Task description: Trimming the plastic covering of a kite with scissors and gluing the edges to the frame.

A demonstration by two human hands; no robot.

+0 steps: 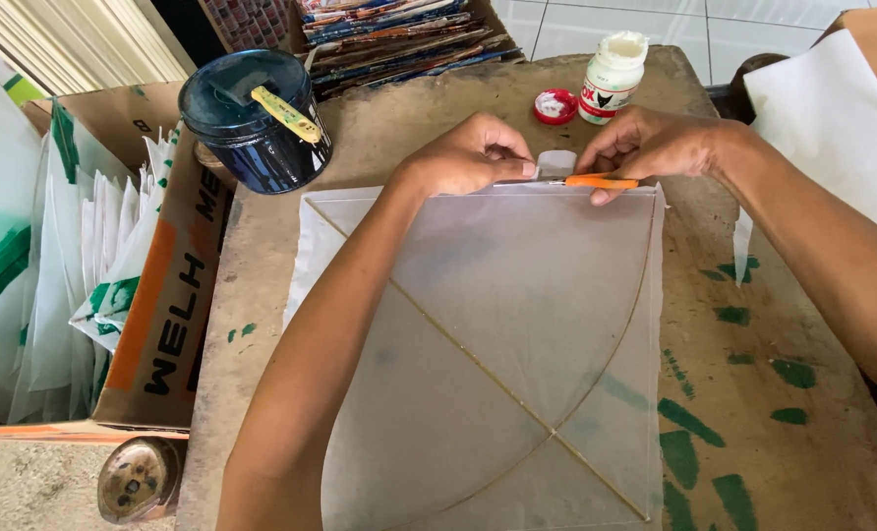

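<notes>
Paint-stained counter (753, 433) carries a translucent kite sheet (497, 344) with crossed sticks. At its far edge, left hand (468, 157) pinches a small paper flap (556, 162); right hand (650, 147) grips an orange-handled cutter (601, 182), probably a knife. Keep the sheet flat, strokes short. Beyond stands a glue bottle (613, 77).

Single head-worn view, steeply downward, close over the worktable (753, 295) (no second view)
</notes>
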